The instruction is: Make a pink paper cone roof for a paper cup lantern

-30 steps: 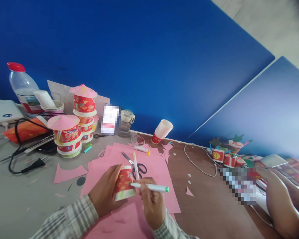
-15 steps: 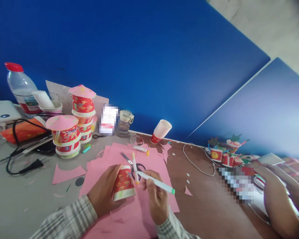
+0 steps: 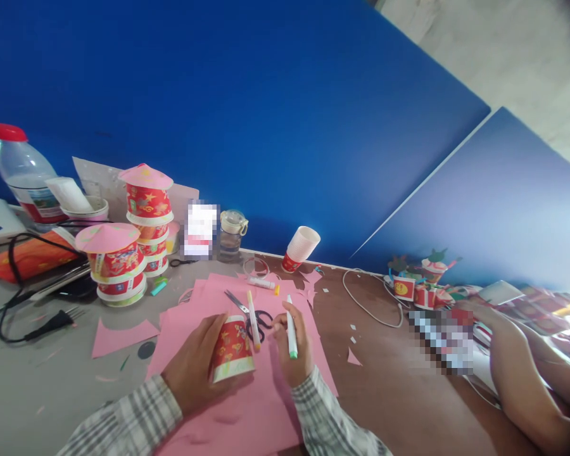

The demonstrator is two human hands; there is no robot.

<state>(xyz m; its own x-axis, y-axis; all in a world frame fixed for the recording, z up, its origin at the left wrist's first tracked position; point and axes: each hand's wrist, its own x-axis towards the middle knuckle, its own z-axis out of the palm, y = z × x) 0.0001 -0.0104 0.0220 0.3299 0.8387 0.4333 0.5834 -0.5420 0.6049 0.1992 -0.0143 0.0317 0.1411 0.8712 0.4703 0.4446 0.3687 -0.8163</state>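
My left hand (image 3: 197, 361) is wrapped round a red patterned paper cup (image 3: 235, 345), its pale green-marked rim facing down towards me. To its right, my right hand (image 3: 294, 348) holds a white marker (image 3: 291, 326) with a green end, apart from the cup. Between the two hands, a white marker with yellow ends (image 3: 253, 322) lies by black-handled scissors (image 3: 262, 326), whose blades point to the upper left. Beneath them spread sheets of pink paper (image 3: 275, 405). A glue stick with a yellow cap (image 3: 262, 284) rests near the paper's far edge.
Stacked cups with pink paper roofs (image 3: 118, 266) stand at left, near a red-capped bottle (image 3: 26, 177) and a black plug (image 3: 57, 324). A clear lidded cup (image 3: 231, 237) and tilted paper cups (image 3: 301, 247) line the blue partition (image 3: 247, 114). Another person's arm (image 3: 517, 367) rests at right.
My right hand has turned the green-ended marker from lying crosswise to nearly upright and shifted slightly away from the cup. My left hand still holds the cup. The view has shifted slightly.
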